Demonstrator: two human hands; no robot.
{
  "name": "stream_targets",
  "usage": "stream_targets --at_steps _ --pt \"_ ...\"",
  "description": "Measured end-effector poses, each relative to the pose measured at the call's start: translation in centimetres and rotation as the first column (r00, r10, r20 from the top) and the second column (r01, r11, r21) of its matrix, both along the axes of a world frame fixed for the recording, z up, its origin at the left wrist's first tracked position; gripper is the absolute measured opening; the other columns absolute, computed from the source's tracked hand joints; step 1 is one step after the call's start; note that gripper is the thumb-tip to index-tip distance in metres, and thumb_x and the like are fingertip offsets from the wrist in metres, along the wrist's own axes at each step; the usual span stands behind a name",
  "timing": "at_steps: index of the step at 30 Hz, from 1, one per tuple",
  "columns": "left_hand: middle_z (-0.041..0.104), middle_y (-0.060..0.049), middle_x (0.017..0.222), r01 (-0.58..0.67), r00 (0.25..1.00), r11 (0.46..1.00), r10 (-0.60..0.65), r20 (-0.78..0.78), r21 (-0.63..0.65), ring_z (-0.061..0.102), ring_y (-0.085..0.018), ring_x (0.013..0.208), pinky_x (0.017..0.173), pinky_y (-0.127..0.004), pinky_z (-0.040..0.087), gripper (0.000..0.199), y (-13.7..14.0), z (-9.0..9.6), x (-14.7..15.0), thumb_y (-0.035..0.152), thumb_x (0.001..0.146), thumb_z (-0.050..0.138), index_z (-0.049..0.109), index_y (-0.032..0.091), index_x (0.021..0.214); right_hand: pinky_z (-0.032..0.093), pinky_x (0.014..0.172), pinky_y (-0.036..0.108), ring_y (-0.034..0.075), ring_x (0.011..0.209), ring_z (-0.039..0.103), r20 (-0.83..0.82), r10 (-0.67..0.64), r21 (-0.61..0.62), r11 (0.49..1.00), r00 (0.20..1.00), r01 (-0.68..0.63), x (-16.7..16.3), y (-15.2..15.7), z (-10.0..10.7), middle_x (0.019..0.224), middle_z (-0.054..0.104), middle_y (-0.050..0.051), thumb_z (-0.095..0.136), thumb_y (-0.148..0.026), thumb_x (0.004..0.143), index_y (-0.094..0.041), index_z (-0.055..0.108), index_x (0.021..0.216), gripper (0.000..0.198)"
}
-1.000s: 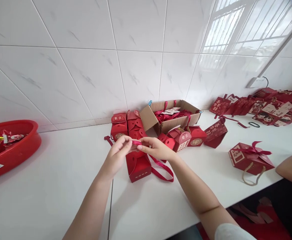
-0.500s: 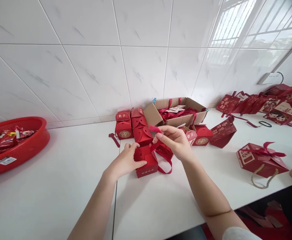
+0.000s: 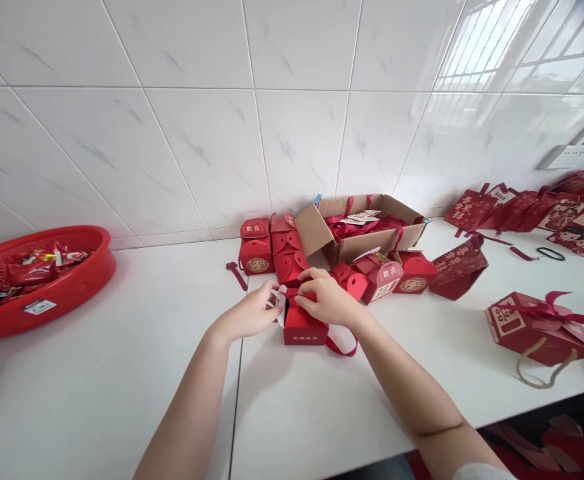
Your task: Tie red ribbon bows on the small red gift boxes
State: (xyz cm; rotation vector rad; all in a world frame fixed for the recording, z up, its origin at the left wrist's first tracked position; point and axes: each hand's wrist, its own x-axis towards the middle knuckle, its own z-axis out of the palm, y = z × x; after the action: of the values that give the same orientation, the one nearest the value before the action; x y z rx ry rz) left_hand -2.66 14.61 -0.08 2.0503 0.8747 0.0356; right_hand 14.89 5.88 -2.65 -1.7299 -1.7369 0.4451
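Observation:
A small red gift box stands upright on the table in front of me. My left hand pinches its left flap, which is folded outward so the white inner side and cut-out holes show. My right hand reaches over the box top, thumb and fingers closed on a red ribbon beside that flap. More of the ribbon loops out on the table at the box's right. The right hand covers part of the box top, and how far the ribbon passes through the flap's hole is hidden.
Behind stand several red boxes and a cardboard box of ribbons and cards. A red plastic basket of wrapped sweets is at left. A bow-tied box with rope handle sits right, near a power strip and decorated bags.
My right hand has lowered from holding the ribbon up to the box's flap. My left hand now bends the left flap outward. The view has shifted slightly left.

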Motion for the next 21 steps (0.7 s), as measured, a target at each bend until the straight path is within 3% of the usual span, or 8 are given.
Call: stream_targets --at_steps 6,21 --pt "0.063 -0.008 0.103 0.006 1.0 1.0 -0.006 0.013 0.019 0.064 -0.023 0.088 0.072 -0.034 0.048 0.035 0.0 -0.2 0.0 0.048 0.084 0.045 0.046 0.022 0.108 0.04 0.093 0.05 0.03 0.116 0.046 0.056 0.05 -0.048 0.998 0.997 -0.047 -0.1 -0.2 0.0 0.119 0.055 0.01 0.054 -0.028 0.087 -0.02 0.07 0.073 0.022" --pt "0.06 -0.008 0.114 0.006 1.0 0.998 -0.005 0.02 -0.055 0.063 -0.022 0.094 0.083 -0.039 0.049 0.034 0.0 -0.1 0.0 0.045 0.084 0.049 0.048 0.023 0.111 0.043 0.09 0.041 0.026 0.109 0.049 0.098 0.014 -0.003 1.0 0.995 -0.014 -1.3 0.1 -0.4 0.113 0.057 0.009 0.053 -0.024 0.086 -0.019 0.071 0.082 0.019"
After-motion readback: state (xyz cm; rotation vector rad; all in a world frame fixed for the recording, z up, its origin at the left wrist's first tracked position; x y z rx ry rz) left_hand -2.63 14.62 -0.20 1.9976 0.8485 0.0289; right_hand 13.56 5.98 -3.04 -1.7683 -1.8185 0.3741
